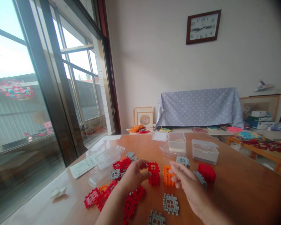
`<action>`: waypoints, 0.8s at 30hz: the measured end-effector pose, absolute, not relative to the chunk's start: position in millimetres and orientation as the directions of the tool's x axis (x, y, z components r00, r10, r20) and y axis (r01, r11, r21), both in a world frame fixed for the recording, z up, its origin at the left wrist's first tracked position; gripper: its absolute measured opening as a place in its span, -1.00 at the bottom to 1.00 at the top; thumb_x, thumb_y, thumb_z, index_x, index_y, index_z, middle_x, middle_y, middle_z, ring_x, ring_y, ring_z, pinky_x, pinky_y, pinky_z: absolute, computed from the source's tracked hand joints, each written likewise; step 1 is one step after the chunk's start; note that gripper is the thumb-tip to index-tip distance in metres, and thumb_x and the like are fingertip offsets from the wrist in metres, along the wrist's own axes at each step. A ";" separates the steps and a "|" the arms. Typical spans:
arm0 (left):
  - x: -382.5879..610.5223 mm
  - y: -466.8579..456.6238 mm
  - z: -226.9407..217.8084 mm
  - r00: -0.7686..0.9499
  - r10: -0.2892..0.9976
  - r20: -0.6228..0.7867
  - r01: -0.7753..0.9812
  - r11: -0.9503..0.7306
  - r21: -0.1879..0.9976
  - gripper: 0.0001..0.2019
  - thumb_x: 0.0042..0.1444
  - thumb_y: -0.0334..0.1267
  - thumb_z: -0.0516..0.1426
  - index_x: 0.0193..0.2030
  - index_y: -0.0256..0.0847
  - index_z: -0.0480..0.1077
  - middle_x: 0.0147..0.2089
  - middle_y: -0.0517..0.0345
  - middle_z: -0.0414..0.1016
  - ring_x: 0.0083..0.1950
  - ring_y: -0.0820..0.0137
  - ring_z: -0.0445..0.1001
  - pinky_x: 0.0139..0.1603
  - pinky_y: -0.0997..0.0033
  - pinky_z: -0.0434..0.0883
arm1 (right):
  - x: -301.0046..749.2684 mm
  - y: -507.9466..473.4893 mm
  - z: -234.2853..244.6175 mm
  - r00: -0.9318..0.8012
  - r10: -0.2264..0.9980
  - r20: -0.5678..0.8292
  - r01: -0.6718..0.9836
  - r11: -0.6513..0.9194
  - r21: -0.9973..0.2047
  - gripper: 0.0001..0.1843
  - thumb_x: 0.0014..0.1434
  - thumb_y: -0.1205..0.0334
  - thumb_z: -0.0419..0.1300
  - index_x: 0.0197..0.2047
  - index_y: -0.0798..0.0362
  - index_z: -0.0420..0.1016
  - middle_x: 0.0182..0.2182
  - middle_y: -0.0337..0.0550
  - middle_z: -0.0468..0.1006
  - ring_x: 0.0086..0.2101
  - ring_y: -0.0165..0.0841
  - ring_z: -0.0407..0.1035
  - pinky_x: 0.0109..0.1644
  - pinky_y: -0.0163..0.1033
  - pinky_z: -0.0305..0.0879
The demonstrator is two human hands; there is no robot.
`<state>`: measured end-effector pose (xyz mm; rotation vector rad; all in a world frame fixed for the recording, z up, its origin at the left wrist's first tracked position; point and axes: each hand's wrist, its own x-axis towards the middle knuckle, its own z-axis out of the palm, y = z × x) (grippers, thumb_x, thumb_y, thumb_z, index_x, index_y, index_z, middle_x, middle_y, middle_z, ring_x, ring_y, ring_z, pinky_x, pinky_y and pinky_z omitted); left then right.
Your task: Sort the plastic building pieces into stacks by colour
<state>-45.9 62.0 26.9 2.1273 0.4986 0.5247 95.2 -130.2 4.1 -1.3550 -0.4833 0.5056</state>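
My left hand [134,176] hovers over the wooden table, its curled fingers close to a stack of red plastic waffle blocks [154,174]. My right hand [185,184] has spread fingers, and their tips reach just beside or over an orange waffle block stack [168,175]. Neither hand visibly holds anything. A heap of loose red waffle blocks [130,206] lies below my left wrist. Flat grey waffle blocks [171,203] lie near my right wrist, and a red block cluster [206,172] sits beyond my right fingers.
Clear plastic food containers [176,142] and lids stand at the far end of the wooden table [236,187]. A printed sheet [82,166] and crumpled tissue [58,192] lie near the window side. The table's right portion shows bare wood.
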 end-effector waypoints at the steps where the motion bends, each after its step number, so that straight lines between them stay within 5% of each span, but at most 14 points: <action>1: -45.2 65.1 23.8 0.825 0.539 0.172 0.185 -0.544 0.818 -0.58 0.03 -0.20 0.31 0.05 -0.23 0.53 0.01 0.00 0.59 0.05 0.19 0.49 0.07 0.32 0.36 | 94.8 -130.5 4.9 0.802 0.596 0.037 -0.055 0.135 -0.989 -0.40 0.07 -0.23 0.37 0.04 0.01 0.61 -0.30 -0.12 0.62 -0.36 -0.28 0.41 -0.37 -0.24 0.27; 6: -41.7 67.8 13.5 0.794 0.594 0.129 0.344 -0.614 0.710 -0.60 -0.03 -0.17 0.32 0.00 -0.13 0.57 0.02 0.05 0.60 0.03 0.16 0.49 0.05 0.27 0.35 | 90.9 -131.4 7.1 0.793 0.607 0.046 -0.002 0.078 -0.997 -0.42 0.14 -0.23 0.31 0.06 0.01 0.58 -0.44 -0.20 0.55 -0.35 -0.26 0.41 -0.34 -0.23 0.27; 13: -38.9 61.5 9.4 0.785 0.607 0.122 0.465 -0.708 0.532 -0.66 -0.07 -0.14 0.33 -0.09 -0.04 0.59 0.00 0.07 0.62 0.11 0.00 0.45 0.19 0.04 0.18 | 92.9 -131.8 5.5 0.776 0.630 0.036 0.000 0.057 -0.998 -0.42 0.15 -0.23 0.29 0.06 0.02 0.56 -0.36 -0.17 0.57 -0.34 -0.27 0.40 -0.32 -0.22 0.26; 24: -39.5 60.0 13.4 0.797 0.590 0.127 0.460 -0.730 0.505 -0.67 -0.08 -0.12 0.34 -0.12 -0.05 0.59 -0.05 0.06 0.61 0.06 0.01 0.46 0.16 0.07 0.20 | 93.1 -132.9 8.4 0.774 0.632 0.037 -0.029 0.094 -0.995 -0.44 0.08 -0.21 0.35 -0.01 0.03 0.60 -0.44 -0.19 0.55 -0.40 -0.29 0.40 -0.38 -0.27 0.25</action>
